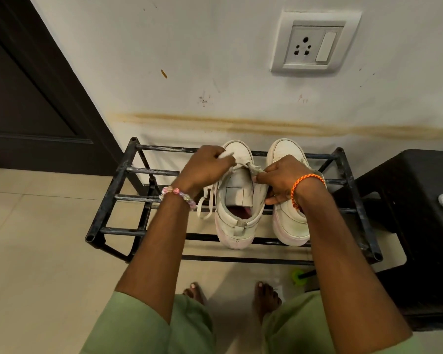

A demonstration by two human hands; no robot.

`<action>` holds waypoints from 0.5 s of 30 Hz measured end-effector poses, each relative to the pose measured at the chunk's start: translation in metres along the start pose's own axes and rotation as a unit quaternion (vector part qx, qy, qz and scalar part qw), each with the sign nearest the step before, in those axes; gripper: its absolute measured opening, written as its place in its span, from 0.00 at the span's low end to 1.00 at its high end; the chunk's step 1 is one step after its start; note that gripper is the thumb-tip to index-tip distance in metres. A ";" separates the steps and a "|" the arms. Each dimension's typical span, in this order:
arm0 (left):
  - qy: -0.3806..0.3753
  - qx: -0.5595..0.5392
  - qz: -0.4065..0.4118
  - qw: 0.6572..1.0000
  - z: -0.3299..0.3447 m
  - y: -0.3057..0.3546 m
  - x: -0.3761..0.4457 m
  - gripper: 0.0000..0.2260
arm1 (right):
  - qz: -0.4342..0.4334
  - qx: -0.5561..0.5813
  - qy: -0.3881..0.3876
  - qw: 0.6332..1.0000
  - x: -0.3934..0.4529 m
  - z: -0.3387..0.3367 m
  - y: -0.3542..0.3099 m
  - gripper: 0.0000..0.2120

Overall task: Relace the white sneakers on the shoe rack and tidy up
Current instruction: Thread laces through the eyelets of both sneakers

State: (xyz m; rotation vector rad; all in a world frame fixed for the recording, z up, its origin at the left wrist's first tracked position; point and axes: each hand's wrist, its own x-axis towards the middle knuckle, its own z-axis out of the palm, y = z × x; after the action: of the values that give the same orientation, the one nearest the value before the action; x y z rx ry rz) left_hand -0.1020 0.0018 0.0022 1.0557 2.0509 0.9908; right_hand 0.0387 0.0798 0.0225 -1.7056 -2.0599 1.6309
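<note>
Lacing is under way on the worn white leather sneaker [237,200] standing on the black metal-bar shoe rack [128,172]: the left hand [205,166] and right hand [283,178] each have a closed grip pinching the grey-white lace [252,169] at the lowest eyelets, so next comes threading the ends crosswise, heelward of both grips.

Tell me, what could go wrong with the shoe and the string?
The lace may slip from the right hand pinching it and need threading again. The loose lace end hangs through the rack's open bars and could snag. A hard pull might tip the left sneaker, held by the left hand, off the bars.
</note>
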 end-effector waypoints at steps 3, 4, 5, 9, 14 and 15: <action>0.055 -0.113 -0.020 0.992 -0.019 0.002 -0.005 0.07 | 0.005 0.001 0.005 1.000 0.000 0.000 0.000 0.08; 0.101 -0.160 -0.039 0.981 -0.024 0.000 -0.004 0.08 | 0.006 0.002 0.005 1.000 0.000 0.000 0.000 0.08; 0.152 -0.209 -0.063 0.964 -0.030 -0.003 -0.002 0.08 | 0.008 0.002 0.004 1.000 0.000 0.000 -0.001 0.08; 0.283 -0.231 -0.160 0.917 -0.033 -0.009 -0.005 0.18 | -0.026 -0.046 0.032 0.998 0.002 0.006 0.002 0.09; 0.147 -0.152 -0.131 0.969 -0.017 -0.003 -0.012 0.41 | -0.227 -0.235 0.156 0.932 0.014 0.026 0.005 0.21; 0.116 -0.136 -0.110 0.978 -0.013 -0.002 -0.013 0.37 | -0.255 -0.260 0.152 0.919 0.017 0.032 0.006 0.21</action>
State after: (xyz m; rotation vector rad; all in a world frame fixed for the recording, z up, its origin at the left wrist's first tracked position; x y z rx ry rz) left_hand -0.1069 -0.0145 0.0102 0.5816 2.0825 1.2803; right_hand 0.0178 0.0696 -0.0059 -1.2252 -2.6017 0.6609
